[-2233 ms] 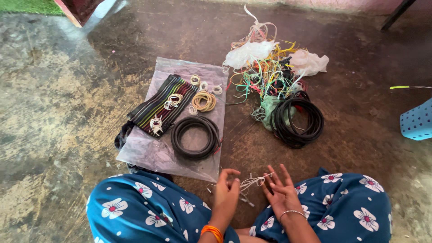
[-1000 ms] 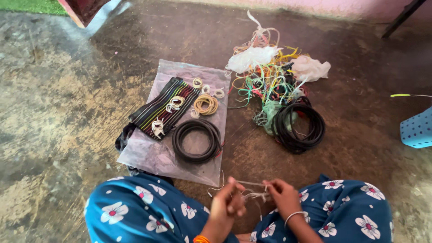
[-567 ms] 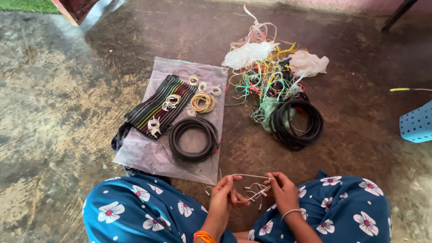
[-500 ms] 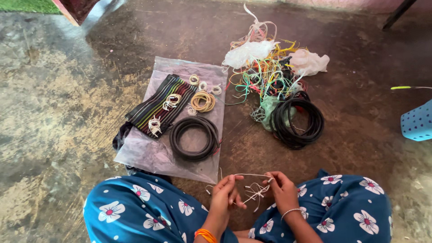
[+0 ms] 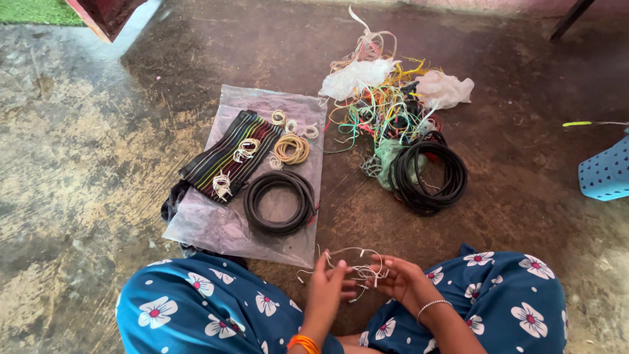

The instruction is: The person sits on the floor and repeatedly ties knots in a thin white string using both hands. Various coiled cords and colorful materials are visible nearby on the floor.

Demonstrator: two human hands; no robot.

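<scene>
Setting: worn, mottled concrete floor (image 5: 78,170), seen from above a seated person's lap in blue flowered cloth (image 5: 196,314).
Thin white wires: a small loose bunch (image 5: 359,267) held low in the frame between the two hands, just above the floor; its strands run roughly left to right, from one hand to the other.
Left hand (image 5: 325,288): fingers curled and pinched on the near end of the bunch; orange bangle at the wrist.
Right hand (image 5: 403,280): palm half turned up, fingers partly closed around the other end, strands threaded among them; thin bracelet at the wrist.
Nearer hand: both touch the bunch; neither is clearly closer.
Plastic sheet (image 5: 216,226): just beyond the left knee, carrying a black cable coil (image 5: 280,202), a striped ribbon band (image 5: 223,157) and a tan wire coil (image 5: 291,148).
Farther out: a second black coil (image 5: 429,177) against a tangle of coloured wires (image 5: 383,108).
Edge: blue perforated basket (image 5: 606,172), well apart.
</scene>
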